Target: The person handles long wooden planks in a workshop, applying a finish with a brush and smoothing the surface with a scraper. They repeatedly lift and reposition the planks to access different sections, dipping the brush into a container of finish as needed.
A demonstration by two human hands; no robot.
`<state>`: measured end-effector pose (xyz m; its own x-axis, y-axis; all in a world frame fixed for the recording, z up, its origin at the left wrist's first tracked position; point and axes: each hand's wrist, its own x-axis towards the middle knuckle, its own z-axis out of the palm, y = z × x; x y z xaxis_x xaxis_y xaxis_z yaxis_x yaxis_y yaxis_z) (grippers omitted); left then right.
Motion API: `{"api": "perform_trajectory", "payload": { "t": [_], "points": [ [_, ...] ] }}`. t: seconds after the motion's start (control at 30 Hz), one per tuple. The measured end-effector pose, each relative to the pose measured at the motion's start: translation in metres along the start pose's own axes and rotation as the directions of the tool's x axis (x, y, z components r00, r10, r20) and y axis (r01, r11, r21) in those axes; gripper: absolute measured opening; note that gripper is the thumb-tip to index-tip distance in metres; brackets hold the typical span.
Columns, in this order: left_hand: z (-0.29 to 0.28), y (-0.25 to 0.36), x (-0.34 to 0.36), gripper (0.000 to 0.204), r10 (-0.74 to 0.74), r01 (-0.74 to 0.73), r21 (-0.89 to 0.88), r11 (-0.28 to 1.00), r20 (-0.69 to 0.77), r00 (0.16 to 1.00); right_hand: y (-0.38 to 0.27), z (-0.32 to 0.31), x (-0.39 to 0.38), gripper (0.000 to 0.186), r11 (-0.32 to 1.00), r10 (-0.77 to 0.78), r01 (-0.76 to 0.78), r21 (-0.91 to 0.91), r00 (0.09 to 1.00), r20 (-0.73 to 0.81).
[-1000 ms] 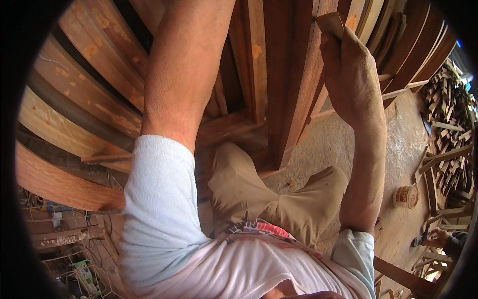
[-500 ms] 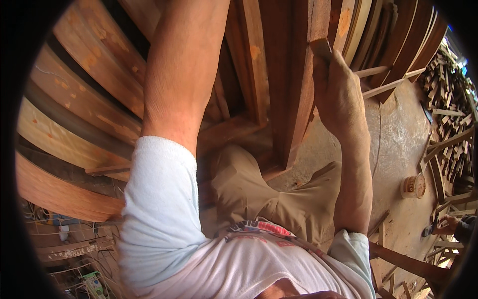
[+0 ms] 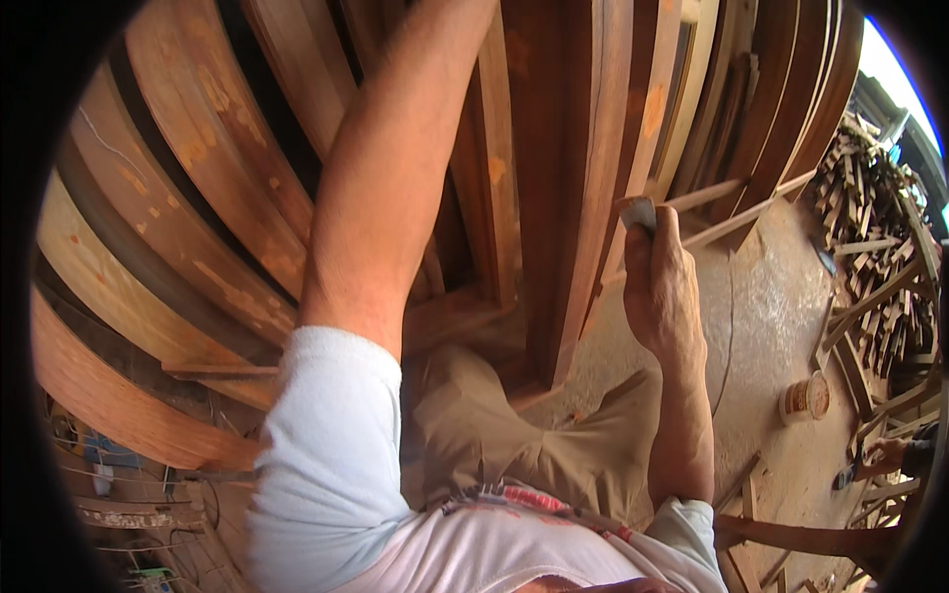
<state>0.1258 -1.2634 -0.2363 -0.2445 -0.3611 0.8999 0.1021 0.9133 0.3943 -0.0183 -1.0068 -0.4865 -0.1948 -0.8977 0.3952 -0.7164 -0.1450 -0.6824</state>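
My right hand [image 3: 662,287] is closed around a small flat grey-and-brown piece [image 3: 639,211]; its exact kind I cannot make out. The piece sticks out past the thumb, beside the right edge of an upright reddish-brown wooden frame [image 3: 568,198]. Whether it touches the wood I cannot tell. My left arm [image 3: 386,198] stretches up and away past the frame's left side, and its hand lies beyond the upper edge of the picture. The frame's lower end [image 3: 554,381] stands near my knees.
More wooden frames [image 3: 213,128] with orange filler patches lean at the left, and others stand at the far right. A bucket [image 3: 804,398] sits on the concrete floor [image 3: 751,346]. Behind it lies a pile of wood offcuts [image 3: 870,208]. Another person's hand [image 3: 883,457] shows at the right edge.
My right hand has come down toward me along the frame's edge, with the flat piece still in it. The whole view has shifted, so the frames and bucket sit lower.
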Motion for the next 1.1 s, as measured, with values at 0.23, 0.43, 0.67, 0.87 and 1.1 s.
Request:
{"api": "perform_trajectory", "payload": {
  "t": [0.23,0.43,0.67,0.87,1.1],
  "points": [
    [0.021,-0.013,-0.011,0.133,0.088,-0.093,-0.013,0.996,-0.212,0.973,-0.032,-0.063,0.081,0.014,0.901,-0.429,0.429,-0.062,0.865,-0.260],
    [-0.001,-0.046,0.002,0.099,0.054,-0.052,-0.024,0.998,0.106,0.993,-0.069,-0.069,0.151,0.020,0.891,-0.454,0.419,-0.176,0.806,-0.381],
    [0.007,-0.070,-0.005,0.077,0.060,-0.055,-0.053,0.997,0.106,0.993,-0.107,-0.074,0.190,0.035,0.793,-0.578,0.600,-0.108,0.684,-0.444],
    [0.001,-0.072,-0.003,0.081,0.028,-0.028,-0.001,1.000,0.055,0.998,-0.121,-0.078,0.228,0.035,0.784,-0.611,0.588,-0.198,0.678,-0.409],
    [0.025,-0.023,-0.021,0.098,0.023,0.085,0.277,0.957,-0.366,0.930,-0.118,-0.077,0.213,0.036,0.841,-0.539,0.494,-0.220,0.726,-0.428]
  ]
}}
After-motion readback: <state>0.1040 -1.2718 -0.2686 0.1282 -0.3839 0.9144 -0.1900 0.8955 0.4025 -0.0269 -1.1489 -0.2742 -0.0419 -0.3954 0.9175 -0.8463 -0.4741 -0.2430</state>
